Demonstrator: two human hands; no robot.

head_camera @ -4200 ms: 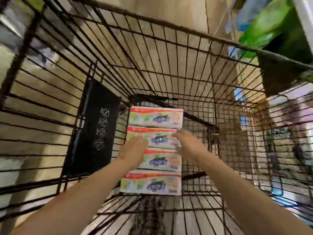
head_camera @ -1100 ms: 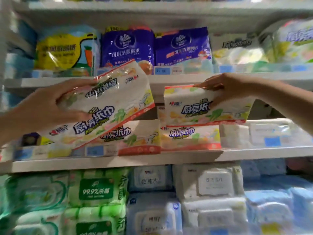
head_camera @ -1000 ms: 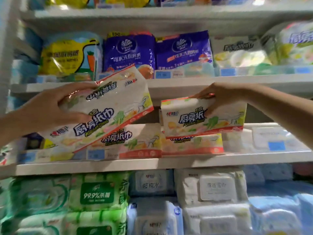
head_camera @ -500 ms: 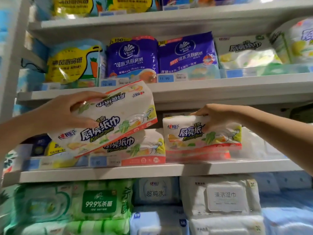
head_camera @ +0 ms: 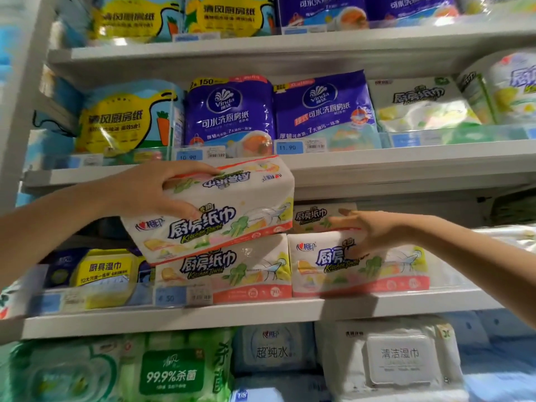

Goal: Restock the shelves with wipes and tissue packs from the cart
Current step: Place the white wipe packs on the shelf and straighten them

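The left hand (head_camera: 150,190) grips the held towel pack (head_camera: 232,204) at its left end. The fingers (head_camera: 191,171) curl over its top face and the thumb presses on its printed front, so the pack is clamped between them. The pack is tilted, right end raised, and its lower edge sits over the left shelf pack (head_camera: 229,271), which lies flat on the middle shelf (head_camera: 261,314).

The right hand (head_camera: 374,230) reaches in from the right with its fingers straight and spread. It lies on the top front edge of the right shelf pack (head_camera: 385,271) and closes round nothing. That pack lies flat on the same shelf, just beside the left shelf pack. Above and behind it a rear pack (head_camera: 313,217) shows, partly hidden.

At the left end of the middle shelf sits a yellow wipes pack (head_camera: 104,271). The upper shelf (head_camera: 406,158) carries two blue Vinda packs (head_camera: 229,111) side by side, a yellow-and-blue towel pack (head_camera: 121,120) to their left, and pale packs to their right. Below the middle shelf stand wipes — green packs (head_camera: 171,372) at left, white ones (head_camera: 397,358) at right.
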